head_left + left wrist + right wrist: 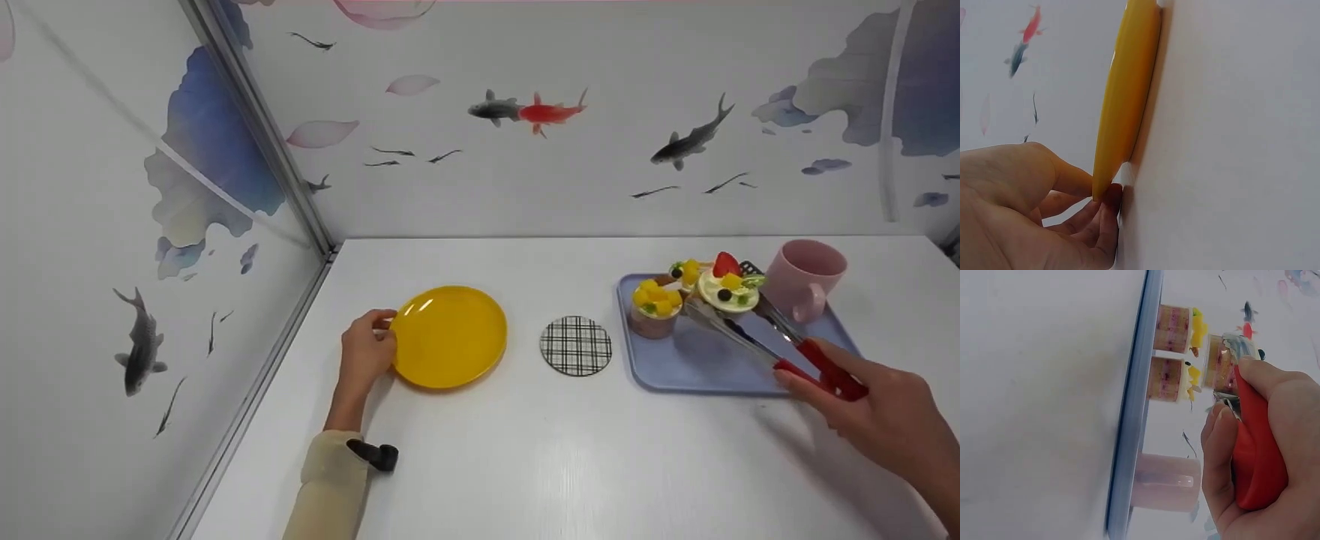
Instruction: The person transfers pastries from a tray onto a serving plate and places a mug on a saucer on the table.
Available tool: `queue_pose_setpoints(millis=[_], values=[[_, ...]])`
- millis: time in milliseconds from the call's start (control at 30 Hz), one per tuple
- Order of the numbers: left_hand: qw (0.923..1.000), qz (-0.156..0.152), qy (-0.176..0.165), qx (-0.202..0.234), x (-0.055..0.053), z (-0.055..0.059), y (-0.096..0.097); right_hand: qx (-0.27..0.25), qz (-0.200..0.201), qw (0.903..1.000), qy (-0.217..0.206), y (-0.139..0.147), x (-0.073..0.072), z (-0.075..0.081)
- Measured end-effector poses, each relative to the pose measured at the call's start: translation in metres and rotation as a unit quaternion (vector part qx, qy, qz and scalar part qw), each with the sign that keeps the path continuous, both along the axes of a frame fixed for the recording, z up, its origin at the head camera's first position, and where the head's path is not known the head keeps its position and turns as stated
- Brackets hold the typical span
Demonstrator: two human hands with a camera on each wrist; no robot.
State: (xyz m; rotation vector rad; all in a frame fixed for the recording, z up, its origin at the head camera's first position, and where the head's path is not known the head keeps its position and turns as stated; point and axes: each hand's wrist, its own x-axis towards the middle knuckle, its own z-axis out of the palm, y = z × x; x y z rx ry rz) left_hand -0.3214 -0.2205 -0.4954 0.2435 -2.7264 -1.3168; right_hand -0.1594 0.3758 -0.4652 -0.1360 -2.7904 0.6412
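My left hand (367, 350) pinches the near-left rim of a round yellow plate (450, 337), thumb on top and fingers under the edge in the left wrist view. The plate rests on the white table. With my right hand (896, 412) I hold red-handled metal tongs (1258, 464). Their tips clasp a clear dessert cup (1219, 363) topped with cream, strawberry, mango and kiwi, raised above the blue tray (705, 375). Two more fruit-topped dessert cups stand on the tray: one dessert cup (655, 321) at its left, the other dessert cup (684, 276) partly hidden behind.
A pink mug (802, 274) stands at the right of the tray, handle toward me. Between plate and tray lies a round checked coaster (576, 346). White walls (480, 187) printed with fish and leaves close off the table's back and left.
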Motion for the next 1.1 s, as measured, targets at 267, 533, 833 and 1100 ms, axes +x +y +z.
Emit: queue_pose_setpoints(millis=[267, 533, 833, 1100], values=[[0.9998, 0.011, -0.014, 0.010, -0.001, 0.000, 0.001, -0.004, 0.014, 0.9999, -0.003, -0.014, -0.003, 0.011], [0.9997, 0.016, -0.012, 0.015, 0.000, 0.002, 0.001, -0.002, 0.043, 0.9988, 0.024, -0.030, -0.009, 0.022], [0.9996, 0.017, -0.018, 0.010, 0.000, 0.005, 0.004, -0.020, 0.077, 0.9956, 0.049, -0.051, -0.017, 0.024], [0.9998, 0.016, -0.012, 0.001, 0.001, 0.003, 0.000, -0.045, 0.110, 0.9918, 0.047, -0.069, -0.025, 0.024]])
